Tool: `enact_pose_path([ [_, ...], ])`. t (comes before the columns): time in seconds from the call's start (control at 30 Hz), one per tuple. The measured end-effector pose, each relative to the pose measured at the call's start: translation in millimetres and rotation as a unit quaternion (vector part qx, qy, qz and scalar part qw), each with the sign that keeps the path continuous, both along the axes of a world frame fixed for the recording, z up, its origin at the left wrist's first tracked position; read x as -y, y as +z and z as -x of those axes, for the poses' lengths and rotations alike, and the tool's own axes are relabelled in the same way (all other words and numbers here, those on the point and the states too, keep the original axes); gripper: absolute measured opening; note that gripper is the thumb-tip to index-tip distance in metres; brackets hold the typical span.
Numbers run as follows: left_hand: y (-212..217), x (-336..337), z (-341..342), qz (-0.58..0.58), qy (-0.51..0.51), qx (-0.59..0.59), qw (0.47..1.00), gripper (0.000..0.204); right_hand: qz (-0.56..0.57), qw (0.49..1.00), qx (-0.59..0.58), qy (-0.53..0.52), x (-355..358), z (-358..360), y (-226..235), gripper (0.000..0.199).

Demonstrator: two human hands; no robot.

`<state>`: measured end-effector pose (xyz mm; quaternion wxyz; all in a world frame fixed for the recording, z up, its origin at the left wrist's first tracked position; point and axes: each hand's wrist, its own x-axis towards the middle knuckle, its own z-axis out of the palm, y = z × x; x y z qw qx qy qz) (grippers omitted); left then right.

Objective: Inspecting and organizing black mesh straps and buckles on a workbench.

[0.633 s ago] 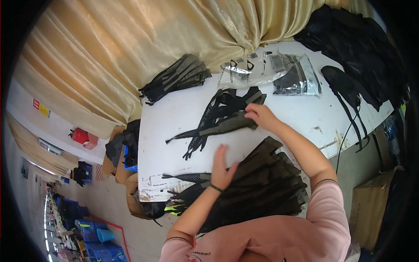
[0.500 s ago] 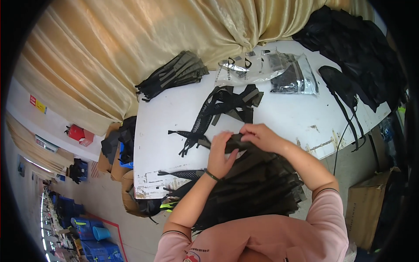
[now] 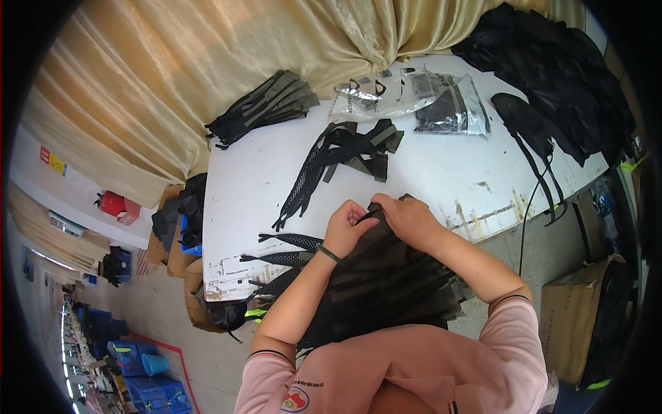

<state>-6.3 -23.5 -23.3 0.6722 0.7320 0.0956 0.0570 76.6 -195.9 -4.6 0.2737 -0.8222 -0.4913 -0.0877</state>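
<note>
both hands pinching the top of a black fabric stack

the stack of black fabric pieces (image 3: 386,276) lies at the near edge of the white table (image 3: 441,172), spilling over it toward the person's lap. the left hand (image 3: 347,228) and the right hand (image 3: 407,217) meet at the stack's far end, almost touching each other. the left hand's fingers are curled shut on the edge of the top piece; the right hand's fingers are pressed together on the same edge, its palm lying over the fabric. a dark band sits on the left wrist.

just left of the stack, two narrow mesh strips (image 3: 289,248) lie flat on the table near its worn corner. farther out, near the middle of the table, is a loose pile of mesh straps (image 3: 345,155) with grey tabs. at the far edge lie clear plastic bags (image 3: 414,100) holding dark parts, and to their left a fanned bundle of black pieces (image 3: 265,107) against the tan curtain (image 3: 207,62). a heap of black cloth (image 3: 552,76) covers the table's right end, with a strap trailing over the edge. a cardboard box (image 3: 565,317) stands on the floor at right.
</note>
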Motion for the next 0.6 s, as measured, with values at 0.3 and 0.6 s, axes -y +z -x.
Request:
enact_pose_path([
  [0.3, 15, 13, 25, -0.132, -0.03, 0.032, 0.99, 0.025, -0.103, 0.991, 0.066, 0.052, -7, -11, 10, 0.014],
  [0.6, 18, 15, 42, -0.236, -0.035, 0.125, 0.963, 0.021, -0.139, 0.875, -0.464, 0.024, -7, 0, -12, 0.03],
])
